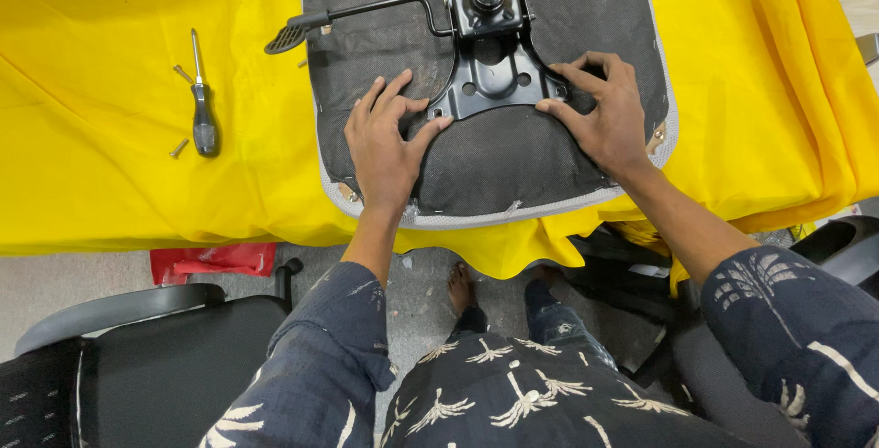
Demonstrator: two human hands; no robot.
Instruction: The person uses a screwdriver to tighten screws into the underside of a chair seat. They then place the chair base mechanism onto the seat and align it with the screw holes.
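Both hands press flat and spread, holding nothing: the left hand [385,141] at the plate's [494,73] seven o'clock corner, the right hand [606,118] at four o'clock, on the seat [522,160] near the bench's [101,164] edge. Uneven pressure could shift the plate off its holes, and the loose screws [179,147] by the screwdriver [202,109] at nine o'clock could roll off.

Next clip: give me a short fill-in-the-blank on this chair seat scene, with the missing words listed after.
1. Both hands, the left hand and the right hand, rest on the upturned ____.
2. The table is covered by a ____ cloth.
3. Left of the seat lies a black-handled ____ with loose screws near it.
4. The fingertips of both hands touch the black metal ____ bolted to the seat's underside.

Missing words: chair seat; yellow; screwdriver; plate
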